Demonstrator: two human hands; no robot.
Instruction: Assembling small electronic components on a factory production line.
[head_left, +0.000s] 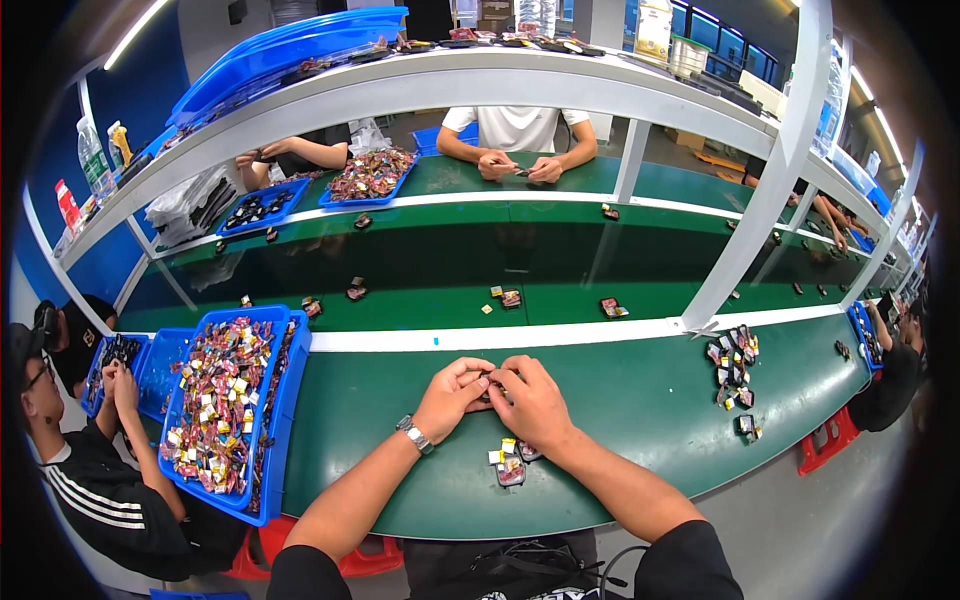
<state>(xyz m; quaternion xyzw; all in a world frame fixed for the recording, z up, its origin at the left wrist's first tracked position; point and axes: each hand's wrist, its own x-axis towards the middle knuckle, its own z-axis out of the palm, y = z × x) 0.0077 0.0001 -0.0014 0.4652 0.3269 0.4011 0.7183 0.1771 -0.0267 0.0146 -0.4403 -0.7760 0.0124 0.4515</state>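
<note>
Left hand (450, 404) and right hand (534, 404), pinching one small dark piece (486, 398), mostly hidden. Blue trays (293, 400), left on table (620, 400)

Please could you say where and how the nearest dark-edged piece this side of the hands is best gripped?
I'd pinch the dark-edged piece by its left and right edges, from above and the near side: it seems to lie flat, with pale tags at its far edge and another piece close beyond.

Both hands (535, 403) hold a mostly hidden piece (486, 395) above the table (630, 400).
</note>
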